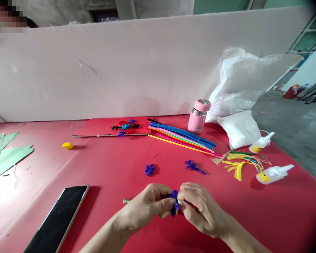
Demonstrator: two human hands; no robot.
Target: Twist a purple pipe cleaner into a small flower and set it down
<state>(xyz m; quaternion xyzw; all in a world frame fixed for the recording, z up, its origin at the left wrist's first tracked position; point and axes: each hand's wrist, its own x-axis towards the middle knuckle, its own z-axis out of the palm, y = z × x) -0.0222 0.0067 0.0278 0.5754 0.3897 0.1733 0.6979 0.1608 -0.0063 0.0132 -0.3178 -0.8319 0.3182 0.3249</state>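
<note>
My left hand [147,205] and my right hand [200,209] meet low in the middle of the red table [107,168], both pinched on a small blue pipe-cleaner flower [173,202]. A thin wooden stick [126,201] pokes out to the left from under my left hand. Two more blue flowers lie just beyond: one [149,169] to the left, one with a stem [193,166] to the right. A bundle of coloured pipe cleaners [181,137] lies further back.
A black phone [58,219] lies at the lower left. A pink flask [198,116], a white plastic bag [239,91], two glue bottles [274,173], yellow tassels [239,163], a yellow cap [67,145], green paper [2,154] and a flower branch [125,127] are around.
</note>
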